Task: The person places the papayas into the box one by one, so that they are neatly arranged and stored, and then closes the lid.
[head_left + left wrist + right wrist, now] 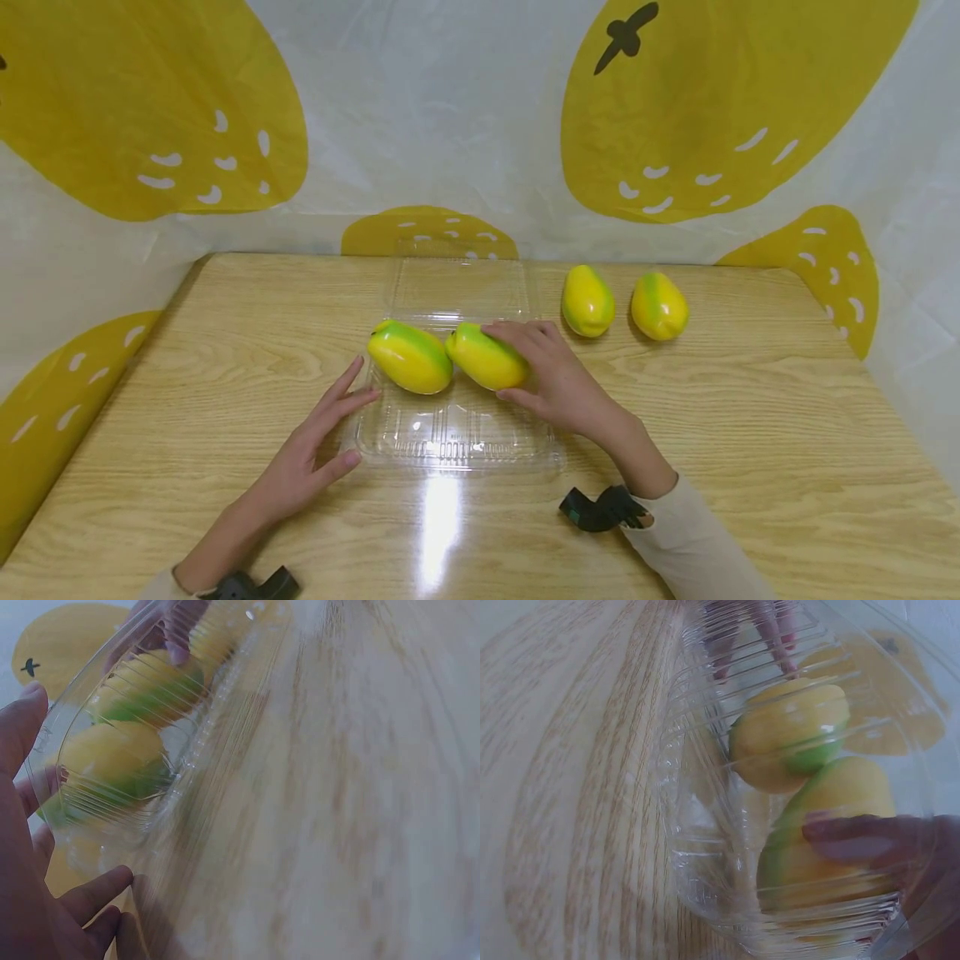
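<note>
Already we have two yellow-green mangoes in the clear clamshell tray (457,442) on the worktop (750,433). Our right hand (558,375) curls its grip around the second mango (483,358); our left hand (311,450), fingers spread, steadies the tray's edge. Two more mangoes (587,301) wait behind.

Two mangoes (447,357) in tray (457,446) — two (624,304) behind.

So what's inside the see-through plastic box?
Two yellow-green mangoes lie side by side in the clear box: the left mango and the right mango. The right hand covers part of the right one, so that side stays hidden.
</note>
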The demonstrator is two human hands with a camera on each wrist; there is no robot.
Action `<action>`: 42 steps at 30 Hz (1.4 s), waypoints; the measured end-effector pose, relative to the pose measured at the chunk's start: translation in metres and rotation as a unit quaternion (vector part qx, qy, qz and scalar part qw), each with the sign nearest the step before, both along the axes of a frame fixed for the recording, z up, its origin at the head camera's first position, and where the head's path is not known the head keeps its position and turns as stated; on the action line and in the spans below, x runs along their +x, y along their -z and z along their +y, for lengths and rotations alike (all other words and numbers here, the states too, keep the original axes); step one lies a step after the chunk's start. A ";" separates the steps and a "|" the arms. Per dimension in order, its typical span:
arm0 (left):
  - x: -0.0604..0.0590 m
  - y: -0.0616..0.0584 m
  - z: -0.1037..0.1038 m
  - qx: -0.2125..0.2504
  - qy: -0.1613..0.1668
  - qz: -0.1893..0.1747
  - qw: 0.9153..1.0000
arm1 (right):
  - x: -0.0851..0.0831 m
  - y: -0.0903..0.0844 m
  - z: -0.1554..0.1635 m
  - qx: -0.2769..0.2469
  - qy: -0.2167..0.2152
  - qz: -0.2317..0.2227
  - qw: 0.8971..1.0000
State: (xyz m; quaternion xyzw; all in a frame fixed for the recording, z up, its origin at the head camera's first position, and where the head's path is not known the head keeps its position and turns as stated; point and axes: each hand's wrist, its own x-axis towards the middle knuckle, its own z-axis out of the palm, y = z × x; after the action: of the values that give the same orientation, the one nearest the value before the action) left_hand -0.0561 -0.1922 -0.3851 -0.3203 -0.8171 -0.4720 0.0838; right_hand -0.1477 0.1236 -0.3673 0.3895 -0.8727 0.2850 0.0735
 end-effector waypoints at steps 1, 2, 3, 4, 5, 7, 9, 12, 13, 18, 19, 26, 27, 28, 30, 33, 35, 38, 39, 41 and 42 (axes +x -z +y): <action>0.000 0.000 0.000 0.000 0.000 0.001 1.000 | 0.000 0.000 0.000 0.002 0.001 -0.001 1.000; 0.000 0.000 0.000 0.000 0.000 0.001 1.000 | 0.000 0.000 0.000 0.002 0.002 -0.003 1.000; 0.000 0.002 -0.001 -0.001 0.000 0.002 1.000 | 0.000 0.000 0.000 0.005 0.003 -0.004 1.000; -0.001 0.003 -0.001 -0.001 0.001 0.002 1.000 | 0.001 0.000 0.000 0.007 0.005 -0.006 1.000; -0.002 0.006 -0.002 -0.001 0.001 0.002 1.000 | 0.001 0.001 0.000 0.009 0.007 -0.006 1.000; -0.004 0.013 -0.005 -0.003 0.000 0.001 1.000 | 0.001 0.001 0.000 0.014 0.011 -0.007 1.000; -0.006 0.021 -0.009 -0.006 -0.001 -0.001 1.000 | 0.001 0.001 0.000 0.018 0.012 -0.004 1.000; -0.009 0.031 -0.013 -0.008 -0.001 0.000 1.000 | 0.001 0.001 0.000 0.020 0.010 -0.002 1.000; -0.009 0.033 -0.014 -0.008 -0.001 0.001 1.000 | 0.002 0.001 0.000 0.022 0.010 -0.001 1.000; -0.010 0.033 -0.014 -0.009 -0.001 0.006 1.000 | 0.002 0.000 0.000 0.028 0.015 -0.004 0.999; -0.010 0.032 -0.013 -0.009 -0.001 0.006 1.000 | 0.002 0.000 0.000 0.028 0.015 -0.006 0.999; -0.009 0.032 -0.013 -0.007 0.001 0.004 1.000 | 0.001 0.000 0.000 0.027 0.007 0.003 1.000; -0.010 0.032 -0.013 -0.006 0.002 0.003 1.000 | 0.001 0.000 0.000 0.028 0.007 0.005 1.000; -0.010 0.033 -0.013 -0.005 0.002 0.003 1.000 | 0.001 0.000 0.000 0.029 0.007 0.007 1.000; -0.010 0.033 -0.013 -0.005 0.002 0.003 1.000 | 0.001 0.000 0.000 0.031 0.007 0.008 0.999; -0.010 0.033 -0.013 -0.004 0.002 0.001 1.000 | 0.001 0.000 -0.001 0.032 0.009 0.012 0.999; -0.010 0.034 -0.013 -0.004 0.002 0.001 1.000 | 0.001 0.000 -0.001 0.032 0.008 0.013 0.999; -0.010 0.034 -0.014 -0.005 0.002 0.002 1.000 | 0.001 -0.001 -0.001 0.034 0.007 0.011 0.999; -0.011 0.034 -0.014 -0.005 0.002 0.002 1.000 | 0.001 -0.001 0.000 0.036 0.006 0.009 0.999; -0.011 0.034 -0.014 -0.006 0.002 0.004 1.000 | 0.002 -0.001 0.000 0.039 0.006 0.004 0.999; -0.011 0.034 -0.014 -0.006 0.002 0.004 1.000 | 0.002 -0.001 0.000 0.040 0.006 0.003 0.999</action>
State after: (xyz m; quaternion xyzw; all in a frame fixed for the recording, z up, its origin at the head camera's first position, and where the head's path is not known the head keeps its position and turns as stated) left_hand -0.0668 -0.2060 -0.4187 -0.3241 -0.8192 -0.4656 0.0845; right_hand -0.1459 0.1237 -0.3663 0.3876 -0.8856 0.2484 0.0618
